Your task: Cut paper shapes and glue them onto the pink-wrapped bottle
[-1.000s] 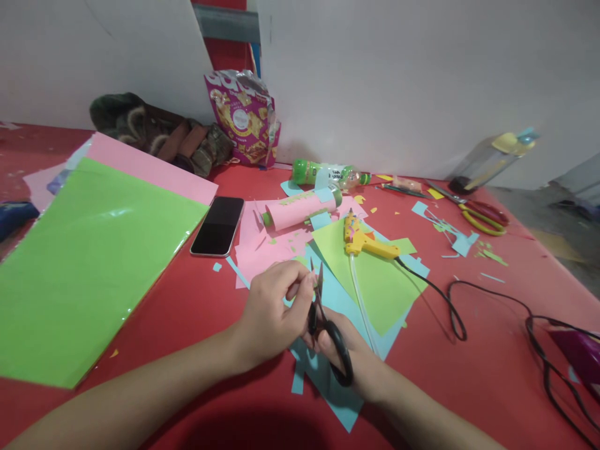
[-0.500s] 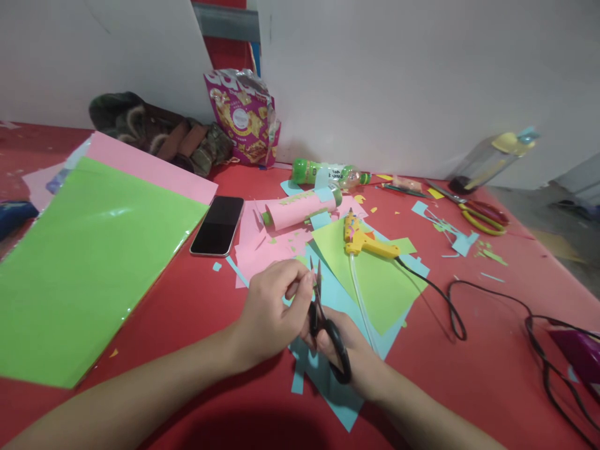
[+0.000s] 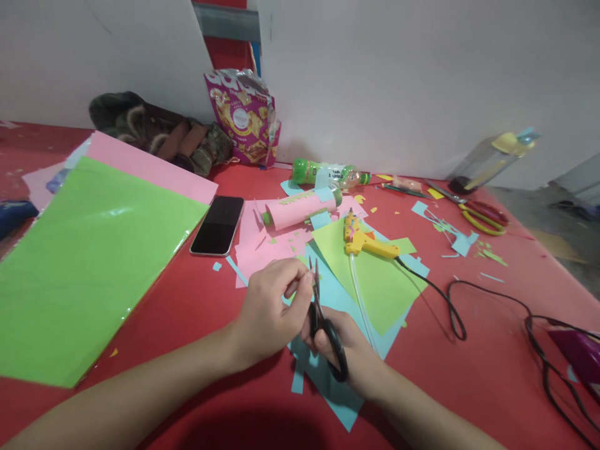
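My right hand (image 3: 344, 340) grips small black-handled scissors (image 3: 335, 353), fingers through the loops and blades pointing up and away, slightly apart. Right beside the blades, my left hand (image 3: 276, 306) is closed in a pinch of thumb and forefinger; whatever lies between the fingertips is too small to make out. Under both hands are blue paper (image 3: 323, 390) and a green sheet (image 3: 384, 294). On the green sheet rests a yellow hot glue gun (image 3: 370, 242) with a clear glue stick in its back. Beyond my hands lies a bottle wrapped in pink paper (image 3: 300, 209) with green cut pieces on it.
A phone (image 3: 218, 226) and a large pack of green paper (image 3: 94, 269) lie to the left. Behind are a snack bag (image 3: 244, 119), a green-labelled bottle (image 3: 330, 175) and a camouflage bag (image 3: 164, 134). Red-and-yellow scissors (image 3: 482, 219), scraps and a black cord (image 3: 497, 286) are at right.
The scissors have tilted a little and shifted slightly left toward my left fingertips. A green bit seen earlier by the blades is now hidden. My left hand has barely moved.
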`<act>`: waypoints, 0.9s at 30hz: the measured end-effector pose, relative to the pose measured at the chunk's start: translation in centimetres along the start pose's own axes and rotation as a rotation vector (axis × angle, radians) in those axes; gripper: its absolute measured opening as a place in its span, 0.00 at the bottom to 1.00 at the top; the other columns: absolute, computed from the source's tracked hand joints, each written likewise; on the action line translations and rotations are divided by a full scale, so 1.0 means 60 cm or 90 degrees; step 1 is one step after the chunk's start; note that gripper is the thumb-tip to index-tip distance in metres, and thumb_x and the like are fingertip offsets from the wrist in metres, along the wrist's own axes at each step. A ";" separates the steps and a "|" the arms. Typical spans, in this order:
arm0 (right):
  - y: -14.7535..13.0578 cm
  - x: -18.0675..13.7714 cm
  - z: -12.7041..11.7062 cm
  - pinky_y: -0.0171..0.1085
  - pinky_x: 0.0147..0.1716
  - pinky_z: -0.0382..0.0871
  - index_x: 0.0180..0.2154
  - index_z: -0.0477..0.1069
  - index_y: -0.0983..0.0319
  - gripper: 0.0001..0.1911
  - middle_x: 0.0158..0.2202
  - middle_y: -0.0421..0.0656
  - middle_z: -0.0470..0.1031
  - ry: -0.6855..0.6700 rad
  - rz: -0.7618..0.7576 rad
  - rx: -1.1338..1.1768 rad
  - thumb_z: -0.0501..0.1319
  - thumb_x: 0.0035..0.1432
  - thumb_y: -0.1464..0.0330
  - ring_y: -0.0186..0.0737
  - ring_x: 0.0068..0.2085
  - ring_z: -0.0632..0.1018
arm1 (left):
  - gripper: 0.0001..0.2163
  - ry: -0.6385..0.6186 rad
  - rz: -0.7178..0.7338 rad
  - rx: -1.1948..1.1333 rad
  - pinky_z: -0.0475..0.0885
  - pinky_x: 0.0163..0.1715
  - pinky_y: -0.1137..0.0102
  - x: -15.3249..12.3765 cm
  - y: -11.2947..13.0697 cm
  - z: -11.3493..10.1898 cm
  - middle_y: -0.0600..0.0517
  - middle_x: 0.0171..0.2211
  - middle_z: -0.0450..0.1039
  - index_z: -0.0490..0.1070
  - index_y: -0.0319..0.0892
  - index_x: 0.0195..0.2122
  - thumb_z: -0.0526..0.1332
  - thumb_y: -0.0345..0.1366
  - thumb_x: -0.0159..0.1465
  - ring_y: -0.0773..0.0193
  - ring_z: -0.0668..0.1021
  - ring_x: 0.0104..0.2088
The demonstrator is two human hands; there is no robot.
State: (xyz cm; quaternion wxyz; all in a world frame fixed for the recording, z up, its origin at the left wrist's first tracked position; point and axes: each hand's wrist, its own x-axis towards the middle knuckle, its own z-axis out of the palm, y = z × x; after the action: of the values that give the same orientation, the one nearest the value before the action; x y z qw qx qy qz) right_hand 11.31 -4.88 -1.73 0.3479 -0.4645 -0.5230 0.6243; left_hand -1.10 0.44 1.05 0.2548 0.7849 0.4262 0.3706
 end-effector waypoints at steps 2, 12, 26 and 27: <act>-0.001 0.000 0.000 0.32 0.22 0.51 0.22 0.57 0.63 0.28 0.20 0.37 0.55 0.001 0.001 0.000 0.50 0.43 0.43 0.31 0.23 0.57 | 0.11 -0.003 -0.008 -0.010 0.58 0.21 0.77 0.000 0.000 0.000 0.57 0.16 0.55 0.55 0.39 0.18 0.49 0.28 0.58 0.73 0.61 0.19; 0.008 0.003 0.001 0.32 0.21 0.52 0.27 0.60 0.64 0.24 0.20 0.35 0.56 0.033 0.003 0.085 0.54 0.45 0.48 0.30 0.22 0.58 | 0.11 -0.038 -0.098 -0.086 0.59 0.20 0.77 0.001 -0.004 0.000 0.57 0.17 0.56 0.57 0.39 0.19 0.49 0.31 0.59 0.72 0.62 0.19; 0.008 0.014 -0.016 0.29 0.18 0.54 0.21 0.63 0.63 0.09 0.16 0.34 0.59 0.300 -0.028 0.163 0.61 0.46 0.66 0.28 0.19 0.62 | 0.12 -0.167 -0.038 -0.054 0.58 0.20 0.76 -0.010 -0.011 0.026 0.57 0.16 0.58 0.58 0.39 0.18 0.48 0.31 0.58 0.72 0.62 0.19; 0.006 0.014 -0.016 0.29 0.18 0.54 0.20 0.62 0.63 0.10 0.15 0.34 0.58 0.307 -0.028 0.145 0.61 0.45 0.67 0.28 0.19 0.62 | 0.11 -0.169 -0.036 -0.055 0.58 0.20 0.76 -0.011 -0.012 0.027 0.57 0.16 0.58 0.58 0.39 0.18 0.48 0.31 0.58 0.72 0.62 0.19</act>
State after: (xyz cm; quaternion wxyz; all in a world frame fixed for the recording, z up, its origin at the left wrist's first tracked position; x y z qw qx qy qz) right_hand 11.97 -3.84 -2.29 0.5261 -0.5457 -0.3614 0.5430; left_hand -0.38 0.10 -0.65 0.3532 0.8030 0.3942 0.2740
